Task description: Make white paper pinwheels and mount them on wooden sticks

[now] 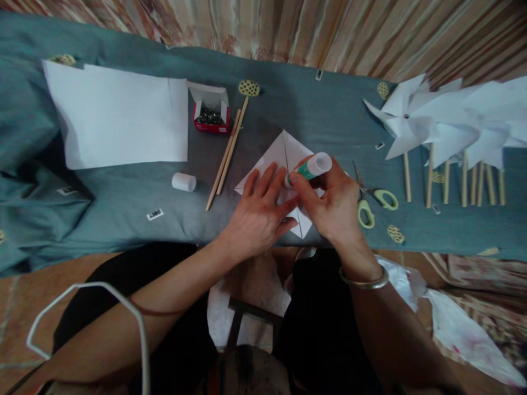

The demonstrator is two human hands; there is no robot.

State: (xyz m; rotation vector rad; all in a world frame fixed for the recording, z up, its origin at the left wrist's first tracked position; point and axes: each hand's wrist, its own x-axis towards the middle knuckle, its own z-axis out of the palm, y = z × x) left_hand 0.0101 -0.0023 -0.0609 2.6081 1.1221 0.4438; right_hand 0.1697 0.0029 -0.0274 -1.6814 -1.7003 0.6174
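A white square of paper (288,153), turned like a diamond and cut along its creases, lies on the blue-grey cloth (313,115) in front of me. My left hand (259,211) rests flat on the paper's left part, fingers spread. My right hand (333,206) holds a green and white glue stick (313,166), its tip pointing down at the paper's middle near my left fingertips. The glue stick's white cap (184,182) lies on the cloth to the left.
Two wooden sticks (226,156) lie left of the paper, a red box of pins (209,112) and white sheets (117,118) beyond them. Green-handled scissors (373,200) lie right of my hand. Several finished white pinwheels on sticks (444,126) fill the far right.
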